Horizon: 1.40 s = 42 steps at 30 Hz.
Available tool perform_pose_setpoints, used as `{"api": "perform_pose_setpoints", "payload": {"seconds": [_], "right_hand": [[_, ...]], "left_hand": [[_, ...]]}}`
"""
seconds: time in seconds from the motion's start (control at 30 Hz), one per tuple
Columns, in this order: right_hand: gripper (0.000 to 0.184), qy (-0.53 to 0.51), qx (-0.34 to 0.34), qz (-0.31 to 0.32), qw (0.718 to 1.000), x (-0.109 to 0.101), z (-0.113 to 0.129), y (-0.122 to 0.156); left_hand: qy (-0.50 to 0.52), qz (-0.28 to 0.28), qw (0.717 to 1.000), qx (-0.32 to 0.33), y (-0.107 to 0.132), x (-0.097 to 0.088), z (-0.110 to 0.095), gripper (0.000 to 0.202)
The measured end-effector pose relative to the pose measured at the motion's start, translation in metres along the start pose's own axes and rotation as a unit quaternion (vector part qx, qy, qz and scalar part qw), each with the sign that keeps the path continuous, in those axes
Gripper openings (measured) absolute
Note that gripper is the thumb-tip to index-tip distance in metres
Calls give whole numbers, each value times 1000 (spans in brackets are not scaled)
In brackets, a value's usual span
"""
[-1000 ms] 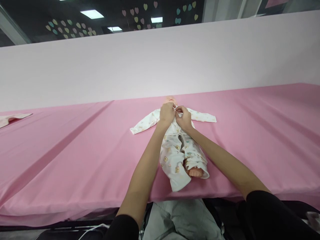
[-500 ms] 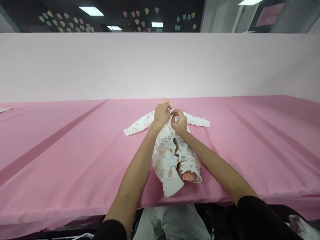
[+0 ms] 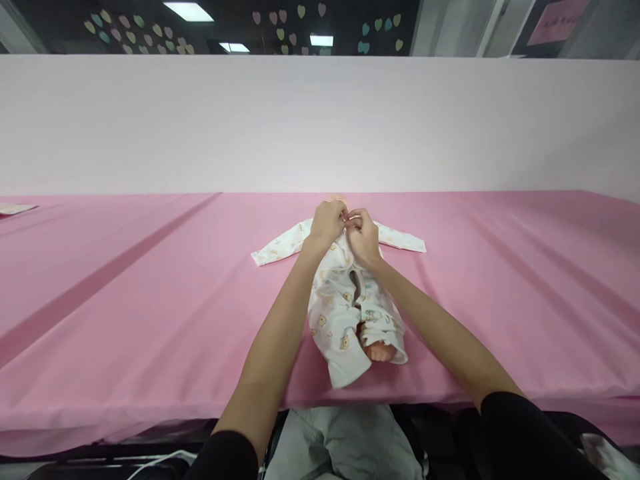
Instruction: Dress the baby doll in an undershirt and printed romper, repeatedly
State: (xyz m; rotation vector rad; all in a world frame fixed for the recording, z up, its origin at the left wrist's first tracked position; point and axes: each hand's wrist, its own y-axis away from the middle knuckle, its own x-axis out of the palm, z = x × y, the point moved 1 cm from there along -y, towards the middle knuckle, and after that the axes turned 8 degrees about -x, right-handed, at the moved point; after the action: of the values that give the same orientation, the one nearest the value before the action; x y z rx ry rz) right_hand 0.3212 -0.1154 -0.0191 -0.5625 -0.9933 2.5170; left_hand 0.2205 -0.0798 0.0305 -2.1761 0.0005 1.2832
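Observation:
A baby doll [image 3: 339,199] lies on its back on the pink table cover [image 3: 150,293], dressed in a white printed romper [image 3: 340,313] with sleeves spread to both sides. One bare doll foot [image 3: 379,352] sticks out of the right leg. My left hand [image 3: 327,223] and my right hand [image 3: 363,235] meet at the romper's collar, both with fingers pinched on the cloth at the neck opening. The doll's head is mostly hidden behind my hands.
A pale pink partition wall [image 3: 320,120] runs behind the table. A piece of light cloth [image 3: 15,209] lies at the far left edge. My lap in grey trousers [image 3: 345,443] shows below the table's front edge.
My hands stay at the romper's collar and have drawn slightly closer together. The head camera has shifted a little, levelling the scene.

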Motion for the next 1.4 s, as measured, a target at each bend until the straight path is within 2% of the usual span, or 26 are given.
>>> {"api": "perform_pose_setpoints", "payload": {"seconds": [0.07, 0.13, 0.23, 0.33, 0.4, 0.5, 0.63, 0.73, 0.87, 1.1, 1.27, 1.4], "right_hand": [[32, -82, 108, -14, 991, -2, 4, -6], [33, -164, 198, -30, 966, -4, 6, -12], [34, -208, 253, -33, 944, -11, 10, -21], [27, -139, 233, 44, 962, -23, 15, -28], [20, -54, 198, 137, 969, -32, 19, -31], [12, 80, 134, 256, 954, -40, 27, -32], [12, 217, 95, 340, 910, -41, 35, -29], [9, 257, 104, 369, 887, -37, 36, -26], [3, 256, 105, 363, 890, -36, 33, -25], [8, 147, 165, 337, 915, -40, 23, -29], [11, 182, 162, 318, 916, -39, 33, -29], [17, 107, 182, 329, 921, -40, 41, -28]], "left_hand": [[11, 0, 1000, 15, -1, -1, 0, 27], [29, -2, 999, 28, -1, -1, -2, 29], [71, -10, 997, 25, 1, -2, -5, 28], [151, 18, 988, -42, 3, -2, -3, 25], [209, 89, 966, -121, 6, -2, 1, 25], [263, 210, 921, -196, 11, -8, 6, 13], [246, 341, 883, -207, 16, -19, 6, 14], [226, 386, 875, -185, 17, -22, 5, 11], [195, 383, 889, -158, 16, -19, 5, 6], [167, 302, 934, -93, 16, -19, 2, 3], [171, 294, 935, -102, 18, -23, -5, 4], [196, 288, 933, -96, 19, -28, -12, 7]]}}
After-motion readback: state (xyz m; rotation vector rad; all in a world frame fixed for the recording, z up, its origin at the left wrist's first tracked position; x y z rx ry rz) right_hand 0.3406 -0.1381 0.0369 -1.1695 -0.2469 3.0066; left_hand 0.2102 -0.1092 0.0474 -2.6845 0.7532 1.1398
